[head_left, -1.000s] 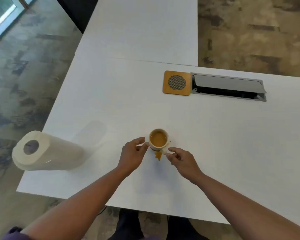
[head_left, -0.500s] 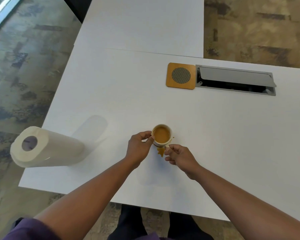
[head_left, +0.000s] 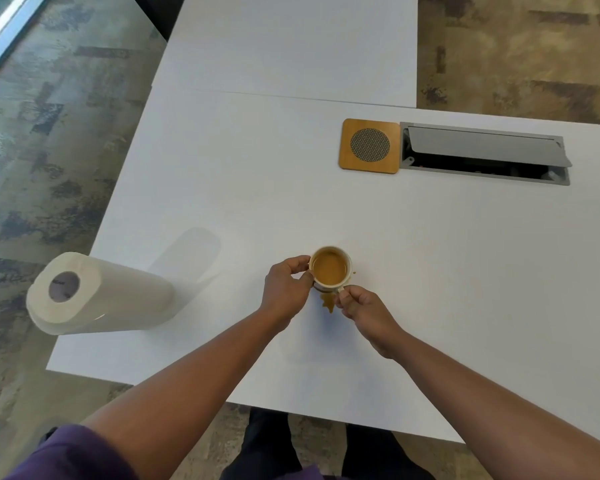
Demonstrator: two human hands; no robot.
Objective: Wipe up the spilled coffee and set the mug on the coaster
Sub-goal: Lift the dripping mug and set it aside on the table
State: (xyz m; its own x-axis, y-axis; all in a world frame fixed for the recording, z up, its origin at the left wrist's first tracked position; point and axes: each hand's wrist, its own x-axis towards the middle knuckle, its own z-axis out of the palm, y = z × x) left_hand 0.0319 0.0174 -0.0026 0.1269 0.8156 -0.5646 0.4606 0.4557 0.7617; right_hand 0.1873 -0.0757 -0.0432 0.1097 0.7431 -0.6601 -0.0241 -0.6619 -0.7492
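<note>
Head camera looks steeply down over the white table (head_left: 222, 188), seemingly close.

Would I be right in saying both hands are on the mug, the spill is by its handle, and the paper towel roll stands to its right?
Not quite: the head view shows the paper towel roll to the left of the mug. Both the left hand and right hand do hold it, and the spill is by its handle.

Both hands now grip the mug (head_left: 329, 270) (fingers had hovered open).
</note>
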